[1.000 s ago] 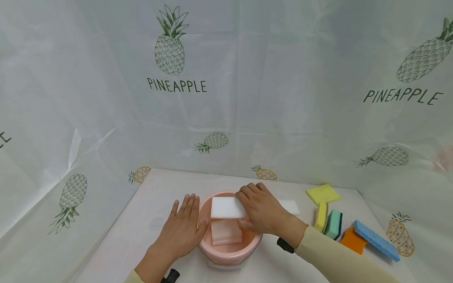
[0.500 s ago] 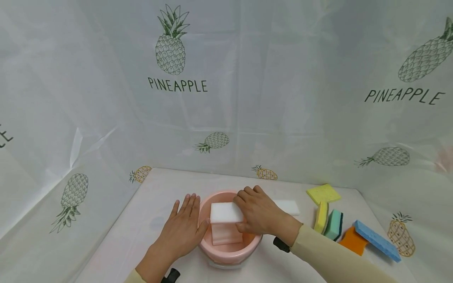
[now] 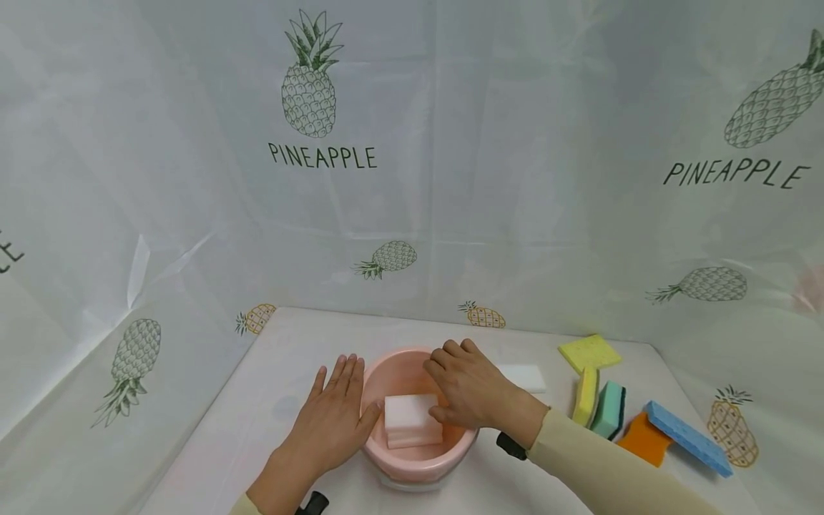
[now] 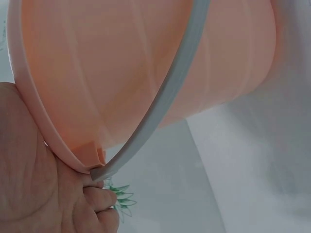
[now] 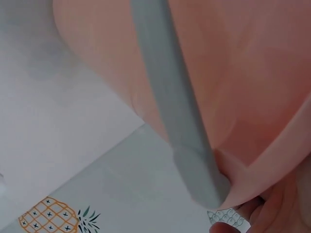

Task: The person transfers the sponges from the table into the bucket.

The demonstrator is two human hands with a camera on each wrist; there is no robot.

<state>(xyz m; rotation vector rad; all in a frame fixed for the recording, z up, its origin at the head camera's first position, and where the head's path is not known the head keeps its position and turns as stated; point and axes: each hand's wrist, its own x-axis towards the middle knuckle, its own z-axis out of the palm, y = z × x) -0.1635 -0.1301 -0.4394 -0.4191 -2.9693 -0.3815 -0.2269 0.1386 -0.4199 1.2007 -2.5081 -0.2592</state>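
A pink bucket [image 3: 421, 468] with a grey handle [image 4: 167, 90] stands at the middle of the table in the head view. Inside it, white sponge blocks [image 3: 412, 413] lie one on another. My left hand [image 3: 331, 422] rests flat against the left side of the rim, fingers straight. Over the right side of the rim, my right hand [image 3: 476, 386] has bent fingers and its thumb beside the upper sponge. It appears to hold nothing, though its fingertips are partly hidden. Both wrist views show mostly the bucket's outer wall.
Another white sponge [image 3: 524, 378] lies right of the bucket, behind the right wrist. Further right are a yellow flat sponge [image 3: 589, 353], a yellow sponge [image 3: 585, 397], a green scrub sponge [image 3: 607, 409], an orange sponge [image 3: 646, 439] and a blue sponge [image 3: 689, 438]. Pineapple-printed sheeting [image 3: 508, 179] surrounds the table.
The upper white sponge, earlier higher at the right hand's fingers, has sunk into the bucket onto the lower one. Both hands have stayed almost in place.
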